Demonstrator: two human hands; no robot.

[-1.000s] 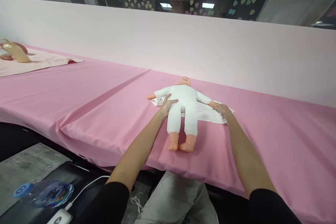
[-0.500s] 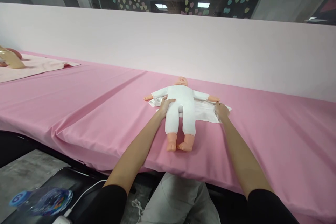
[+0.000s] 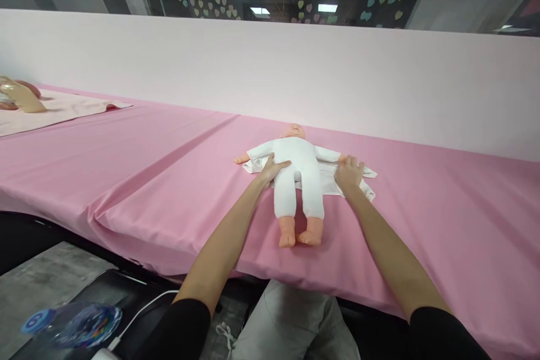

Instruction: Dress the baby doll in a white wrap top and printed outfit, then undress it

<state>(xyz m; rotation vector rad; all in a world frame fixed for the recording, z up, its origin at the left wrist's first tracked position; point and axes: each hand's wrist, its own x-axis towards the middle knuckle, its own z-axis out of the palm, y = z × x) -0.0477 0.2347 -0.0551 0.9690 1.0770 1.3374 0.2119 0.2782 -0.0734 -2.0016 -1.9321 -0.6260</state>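
A baby doll (image 3: pixel 297 160) in a white cloth body lies on its back, head toward the wall, arms spread and feet toward me. Under its middle is a white baby garment (image 3: pixel 330 179), spread out to both sides with small fastenings near its edges. My left hand (image 3: pixel 272 171) grips the doll's side, its thumb across the lower belly. My right hand (image 3: pixel 349 174) is over the garment beside the doll's hand on the right, its fingers curled. What lies within those fingers is hidden.
A pink cloth (image 3: pixel 177 180) covers the table, which meets a white wall (image 3: pixel 270 67). At the far left, another doll-like figure (image 3: pixel 21 95) lies on a pale cloth (image 3: pixel 84 104). A plastic bottle (image 3: pixel 80 324) and a white cable (image 3: pixel 143 312) are on a black chair at lower left.
My right hand has moved left from the garment's right end toward the doll's hand, and that end now shows beyond my hand. My left hand stays on the doll's side.
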